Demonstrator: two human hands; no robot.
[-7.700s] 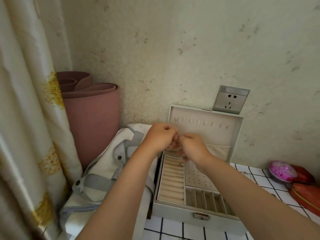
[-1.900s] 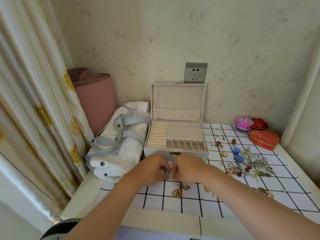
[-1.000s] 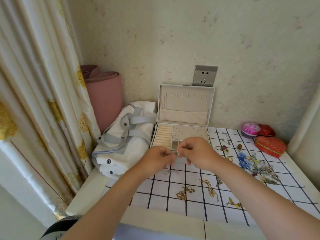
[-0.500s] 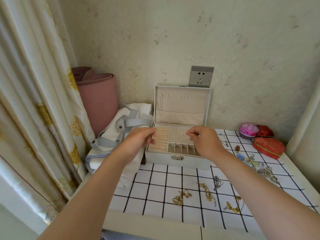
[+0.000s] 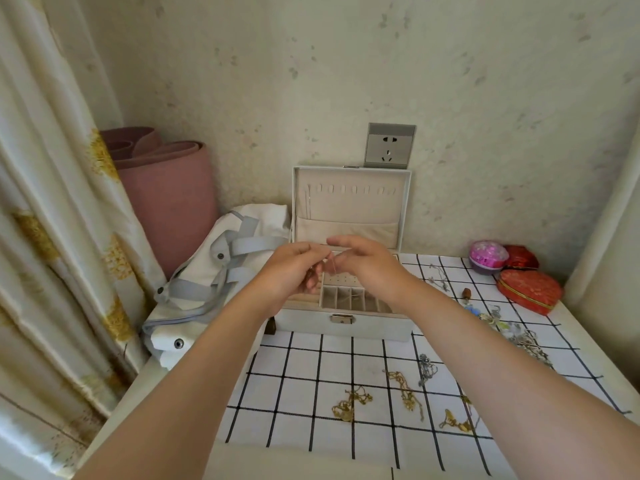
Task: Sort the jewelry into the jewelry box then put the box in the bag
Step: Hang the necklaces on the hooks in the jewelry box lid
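Note:
The grey jewelry box (image 5: 346, 323) stands open against the wall, its lid (image 5: 351, 202) upright. Both hands hover over its tray. My left hand (image 5: 294, 271) pinches a thin necklace chain (image 5: 333, 265) that hangs between the hands. My right hand (image 5: 367, 268) holds its other end with loosely curled fingers. One thin chain hangs on the lid's leftmost hook. Gold chains (image 5: 349, 405) and a silver chain (image 5: 426, 368) lie on the checked cloth (image 5: 301, 393). The white bag (image 5: 214, 282) with grey straps lies left of the box.
A pile of mixed jewelry (image 5: 519, 334) lies at the right. A red heart box (image 5: 528, 289), a pink round case (image 5: 488, 256) and a red case (image 5: 521, 258) sit at the back right. A rolled pink mat (image 5: 166, 195) and a curtain (image 5: 52, 220) stand left.
The hands picked a thin chain off the cloth, rose over the open box and came back together above the tray, the chain held between them.

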